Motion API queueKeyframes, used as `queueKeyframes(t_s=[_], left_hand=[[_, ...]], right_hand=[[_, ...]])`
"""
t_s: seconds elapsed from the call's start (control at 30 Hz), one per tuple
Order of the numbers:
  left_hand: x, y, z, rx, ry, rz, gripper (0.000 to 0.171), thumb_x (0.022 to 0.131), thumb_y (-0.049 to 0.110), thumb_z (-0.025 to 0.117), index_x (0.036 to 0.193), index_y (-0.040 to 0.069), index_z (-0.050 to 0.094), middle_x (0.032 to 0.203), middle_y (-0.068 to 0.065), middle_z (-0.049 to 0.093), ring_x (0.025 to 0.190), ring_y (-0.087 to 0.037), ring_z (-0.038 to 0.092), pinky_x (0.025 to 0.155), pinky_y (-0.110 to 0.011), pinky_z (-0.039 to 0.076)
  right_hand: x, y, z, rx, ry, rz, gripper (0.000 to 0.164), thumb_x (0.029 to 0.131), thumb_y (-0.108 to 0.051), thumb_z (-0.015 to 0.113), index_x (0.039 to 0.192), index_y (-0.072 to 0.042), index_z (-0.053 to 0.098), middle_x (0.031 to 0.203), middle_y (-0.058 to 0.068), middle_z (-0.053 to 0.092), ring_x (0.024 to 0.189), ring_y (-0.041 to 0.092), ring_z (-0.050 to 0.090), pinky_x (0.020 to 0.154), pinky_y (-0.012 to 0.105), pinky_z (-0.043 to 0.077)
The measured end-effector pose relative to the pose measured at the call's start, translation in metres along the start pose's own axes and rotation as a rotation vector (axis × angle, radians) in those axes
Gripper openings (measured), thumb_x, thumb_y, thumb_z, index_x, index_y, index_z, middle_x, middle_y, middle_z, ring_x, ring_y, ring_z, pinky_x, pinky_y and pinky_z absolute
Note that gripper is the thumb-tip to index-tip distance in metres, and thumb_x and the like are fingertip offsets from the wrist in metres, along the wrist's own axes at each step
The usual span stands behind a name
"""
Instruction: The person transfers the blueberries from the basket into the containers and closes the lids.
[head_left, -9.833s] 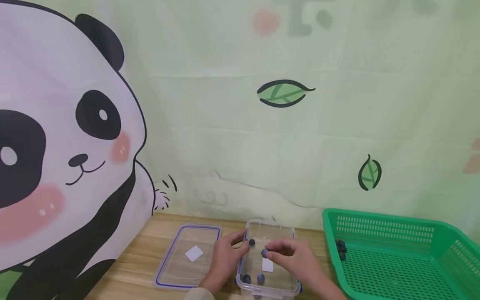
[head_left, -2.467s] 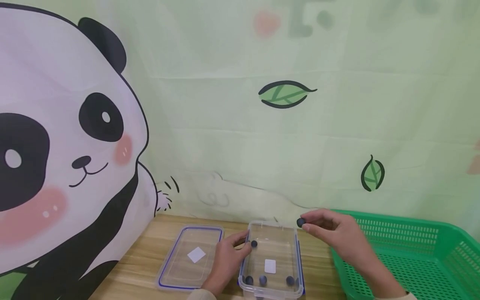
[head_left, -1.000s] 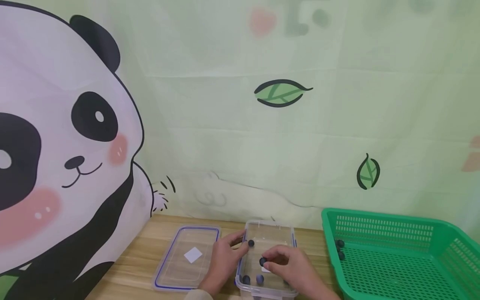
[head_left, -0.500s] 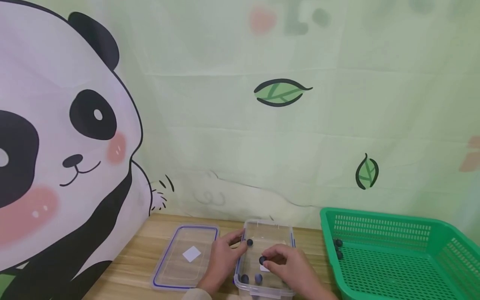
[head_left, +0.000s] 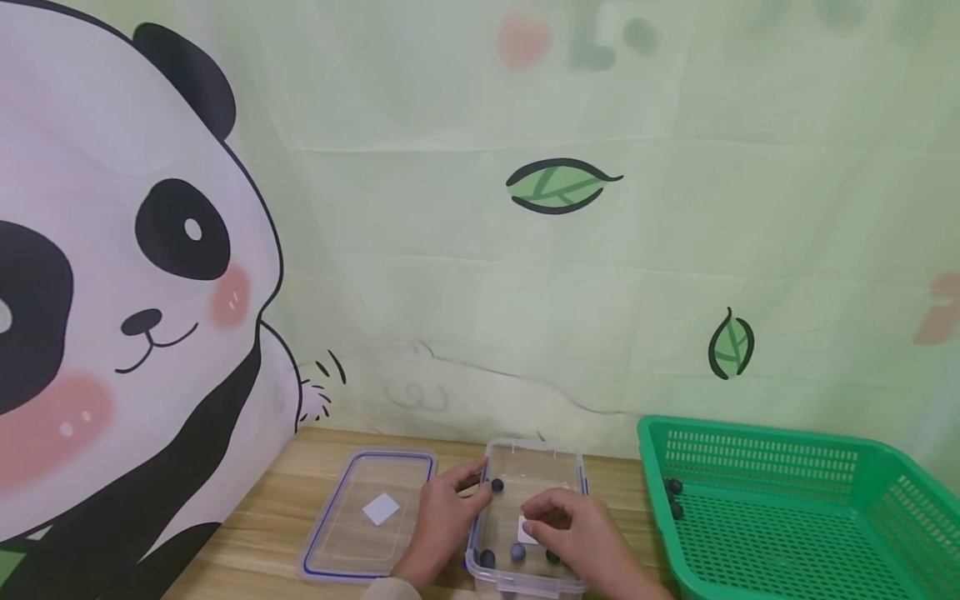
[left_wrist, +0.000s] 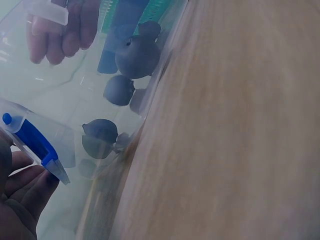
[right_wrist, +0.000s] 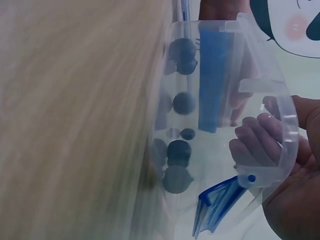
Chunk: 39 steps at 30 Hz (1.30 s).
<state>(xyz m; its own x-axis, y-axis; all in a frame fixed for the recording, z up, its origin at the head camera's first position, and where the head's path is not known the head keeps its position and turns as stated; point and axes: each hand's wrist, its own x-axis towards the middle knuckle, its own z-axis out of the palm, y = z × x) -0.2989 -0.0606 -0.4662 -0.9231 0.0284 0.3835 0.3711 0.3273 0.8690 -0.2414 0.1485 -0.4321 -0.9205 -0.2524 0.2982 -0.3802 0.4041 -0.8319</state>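
In the head view, my left hand (head_left: 446,517) holds the left wall of a clear plastic food container (head_left: 532,467), near a blue latch (left_wrist: 35,142) in the left wrist view. Over the container's inside, my right hand (head_left: 577,529) has loosely bent fingers with no berry visible between them. Several blueberries lie on the container's bottom: one blueberry (head_left: 497,485) by my left thumb, another blueberry (head_left: 517,552) toward the front, and a blueberry (head_left: 552,557) partly hidden under my right hand. The right wrist view shows blueberries (right_wrist: 178,179) through the clear wall.
Left of the container, its clear lid (head_left: 352,533) with a blue seal and white label lies flat on the wooden table (head_left: 255,546). A green basket (head_left: 772,429) stands at the right, with a few blueberries (head_left: 676,510) at its left side. A panda-printed cloth hangs behind.
My right hand came from the basket side with a blueberry, held it over the container, and has now let it go inside. My left hand has stayed on the container.
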Motion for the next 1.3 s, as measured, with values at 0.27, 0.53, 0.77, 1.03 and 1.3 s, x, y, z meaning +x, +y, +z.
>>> queueKeyframes(t_s=[0.27, 0.53, 0.77, 1.03, 1.3], left_hand=[[0.001, -0.002, 0.001, 0.017, 0.006, 0.014, 0.042, 0.086, 0.004, 0.078, 0.128, -0.001, 0.074, 0.114, -0.018, 0.078, 0.111, -0.037, 0.074, 0.088, -0.040, 0.064], [0.000, -0.002, 0.002, 0.002, 0.004, 0.012, 0.042, 0.086, 0.003, 0.076, 0.128, -0.003, 0.073, 0.114, -0.020, 0.077, 0.111, -0.038, 0.074, 0.086, -0.039, 0.064], [-0.001, -0.001, 0.000, -0.002, 0.002, 0.008, 0.043, 0.086, 0.003, 0.075, 0.129, -0.002, 0.073, 0.116, -0.021, 0.077, 0.112, -0.039, 0.073, 0.086, -0.039, 0.064], [0.001, -0.002, -0.001, 0.001, 0.005, 0.017, 0.042, 0.087, 0.003, 0.076, 0.129, -0.002, 0.073, 0.115, -0.021, 0.077, 0.112, -0.038, 0.073, 0.087, -0.041, 0.064], [0.001, -0.003, 0.000, 0.002, 0.004, 0.007, 0.042, 0.086, 0.002, 0.077, 0.128, -0.002, 0.073, 0.116, -0.021, 0.077, 0.112, -0.039, 0.073, 0.088, -0.040, 0.063]], right_hand=[[-0.004, -0.025, -0.008, 0.068, 0.020, -0.015, 0.015, 0.095, -0.012, 0.080, 0.108, -0.004, 0.078, 0.104, 0.007, 0.078, 0.092, 0.019, 0.074, 0.079, 0.024, 0.061], [-0.018, -0.081, -0.047, 0.034, 0.139, 0.038, 0.017, 0.098, -0.017, 0.077, 0.113, -0.009, 0.079, 0.109, 0.002, 0.078, 0.101, 0.017, 0.074, 0.085, 0.027, 0.062], [-0.031, -0.112, -0.096, -0.104, 0.209, -0.047, 0.017, 0.099, -0.021, 0.076, 0.115, -0.015, 0.079, 0.113, -0.003, 0.078, 0.101, 0.012, 0.074, 0.085, 0.026, 0.061], [-0.027, -0.116, -0.153, -0.258, 0.230, -0.122, 0.023, 0.102, -0.028, 0.074, 0.121, -0.014, 0.078, 0.117, -0.002, 0.078, 0.102, 0.007, 0.074, 0.082, 0.019, 0.059], [-0.015, -0.088, -0.191, -0.296, 0.184, -0.029, 0.035, 0.103, -0.037, 0.071, 0.130, -0.013, 0.074, 0.121, 0.001, 0.077, 0.104, 0.002, 0.069, 0.082, 0.022, 0.058]])
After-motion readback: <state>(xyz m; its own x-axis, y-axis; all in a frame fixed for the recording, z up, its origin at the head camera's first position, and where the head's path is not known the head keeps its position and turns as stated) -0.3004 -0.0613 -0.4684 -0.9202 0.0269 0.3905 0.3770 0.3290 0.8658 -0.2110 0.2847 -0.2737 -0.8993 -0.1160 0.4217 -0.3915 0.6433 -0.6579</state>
